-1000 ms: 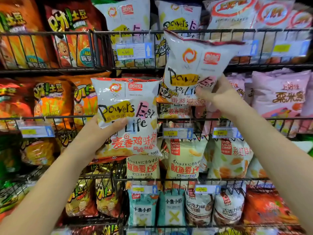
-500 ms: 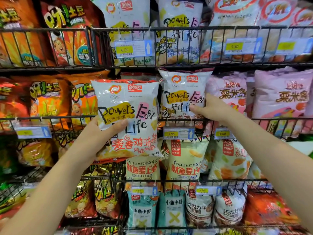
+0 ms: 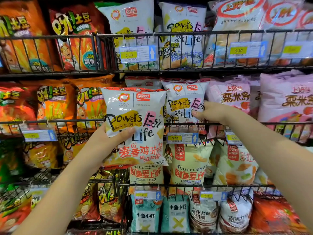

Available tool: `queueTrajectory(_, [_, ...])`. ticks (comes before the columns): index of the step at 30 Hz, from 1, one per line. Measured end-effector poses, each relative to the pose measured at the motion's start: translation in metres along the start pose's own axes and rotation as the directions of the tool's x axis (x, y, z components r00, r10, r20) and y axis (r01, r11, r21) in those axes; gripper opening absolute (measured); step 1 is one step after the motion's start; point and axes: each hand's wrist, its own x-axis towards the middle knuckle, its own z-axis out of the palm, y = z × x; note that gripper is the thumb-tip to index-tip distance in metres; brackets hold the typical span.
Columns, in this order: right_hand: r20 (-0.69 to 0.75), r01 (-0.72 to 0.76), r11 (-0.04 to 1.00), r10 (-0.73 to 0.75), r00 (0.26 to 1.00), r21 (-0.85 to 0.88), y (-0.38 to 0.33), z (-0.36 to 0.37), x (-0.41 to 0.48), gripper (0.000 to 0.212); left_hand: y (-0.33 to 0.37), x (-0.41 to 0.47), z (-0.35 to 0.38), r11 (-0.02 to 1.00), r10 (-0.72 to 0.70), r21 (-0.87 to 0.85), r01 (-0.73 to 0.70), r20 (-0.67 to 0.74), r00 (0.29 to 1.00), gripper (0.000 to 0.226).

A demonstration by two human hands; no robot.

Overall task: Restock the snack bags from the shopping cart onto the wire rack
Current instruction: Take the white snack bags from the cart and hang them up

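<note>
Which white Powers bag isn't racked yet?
The red-lettered bag gripped by the left hand, held in front of the wire rack. The shelved bag the right hand pinches sits behind the wire.

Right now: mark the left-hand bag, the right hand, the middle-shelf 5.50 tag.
left-hand snack bag (image 3: 144,122): head view, front panel
right hand (image 3: 213,112): head view, back of hand
middle-shelf 5.50 tag (image 3: 174,138): head view, yellow patch

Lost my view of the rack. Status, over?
Left grip holds white bag, off rack. Right grip pinches second bag, standing in middle shelf. Nothing in the way.
</note>
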Motion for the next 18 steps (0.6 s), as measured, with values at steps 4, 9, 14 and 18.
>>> queueTrajectory(4, [0.027,-0.017,0.999,0.016,1.0,0.05,0.002,0.002,-0.002,0.071,0.0,-0.001,0.002,1.0,0.023,0.001,-0.023,0.035,0.999,0.084])
queueTrajectory(9, [0.019,-0.053,0.999,0.053,0.998,0.004,0.005,0.001,-0.002,0.079,-0.001,0.002,0.003,1.0,0.013,0.012,-0.013,0.006,1.0,0.083])
queueTrajectory(14, [-0.042,-0.067,0.995,0.064,0.997,-0.07,0.001,-0.002,-0.013,0.078,0.007,0.003,0.008,0.999,0.03,0.022,-0.03,0.015,0.999,0.082])
queueTrajectory(18, [-0.136,-0.056,0.99,0.038,0.99,-0.131,-0.003,0.001,-0.025,0.051,0.014,0.006,0.015,0.999,0.04,0.033,-0.041,0.025,0.999,0.048])
